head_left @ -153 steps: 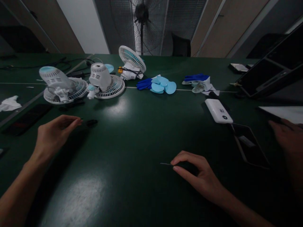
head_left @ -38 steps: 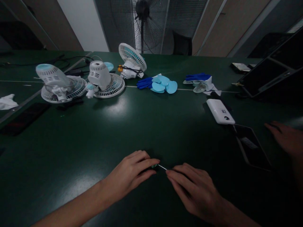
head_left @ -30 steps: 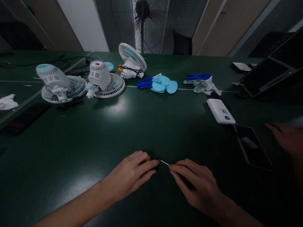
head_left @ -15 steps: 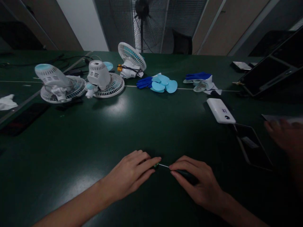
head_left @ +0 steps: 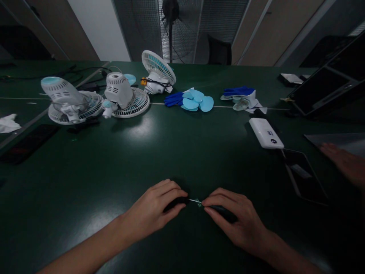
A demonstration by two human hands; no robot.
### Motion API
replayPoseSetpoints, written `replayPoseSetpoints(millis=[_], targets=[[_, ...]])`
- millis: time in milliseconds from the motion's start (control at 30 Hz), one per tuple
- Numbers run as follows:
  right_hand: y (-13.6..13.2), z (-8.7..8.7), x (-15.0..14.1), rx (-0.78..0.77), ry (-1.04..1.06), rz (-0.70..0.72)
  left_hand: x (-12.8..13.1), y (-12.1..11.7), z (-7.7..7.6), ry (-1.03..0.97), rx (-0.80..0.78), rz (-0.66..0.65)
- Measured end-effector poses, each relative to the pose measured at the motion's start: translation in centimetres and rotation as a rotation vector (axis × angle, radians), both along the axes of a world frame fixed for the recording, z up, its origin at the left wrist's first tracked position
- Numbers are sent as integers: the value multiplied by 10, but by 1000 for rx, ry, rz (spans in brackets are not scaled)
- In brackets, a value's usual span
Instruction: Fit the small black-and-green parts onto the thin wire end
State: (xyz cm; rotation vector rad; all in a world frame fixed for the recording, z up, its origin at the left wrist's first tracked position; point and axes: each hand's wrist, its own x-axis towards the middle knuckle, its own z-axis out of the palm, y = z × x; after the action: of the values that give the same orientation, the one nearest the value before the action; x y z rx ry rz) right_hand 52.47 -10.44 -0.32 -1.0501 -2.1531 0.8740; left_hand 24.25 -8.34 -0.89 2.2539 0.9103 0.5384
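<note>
In the head view, my right hand [head_left: 238, 219] is closed round the dark handle of a screwdriver [head_left: 226, 214], close above the green tabletop. A thin metal shaft runs between my two hands. My left hand [head_left: 161, 201] pinches a dark, elongated piece [head_left: 176, 202] between thumb and fingers, and the shaft meets its right end. Its kind is hard to make out, since the fingers cover much of it. Below the shaft, near the right fingertips, shows a small greenish glint [head_left: 199, 204].
Three white fan units [head_left: 125, 93] occupy the back left. Light-blue fan blades [head_left: 198, 100] lie beside blue gloves at the back. To the right are a white device [head_left: 265, 133], a dark tablet-like panel [head_left: 303, 175] and another person's hand [head_left: 346, 160] by a pale sheet.
The dark piece in my left hand now shows more plainly, and its fingers have shifted slightly left. The green spot appears further right. The other person's hand has moved at the right edge.
</note>
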Motion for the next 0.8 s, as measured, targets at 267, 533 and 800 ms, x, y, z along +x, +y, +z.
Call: replayPoseSetpoints(millis=[267,533,800], targets=[[5,1,6,-27,107,-214,22,-11,11,72,282,-212],[4,3,9,-88,95,-240,-59,27,2,302,350,36],[5,5,9,-108,91,-210,-198,68,6,444,187,701]])
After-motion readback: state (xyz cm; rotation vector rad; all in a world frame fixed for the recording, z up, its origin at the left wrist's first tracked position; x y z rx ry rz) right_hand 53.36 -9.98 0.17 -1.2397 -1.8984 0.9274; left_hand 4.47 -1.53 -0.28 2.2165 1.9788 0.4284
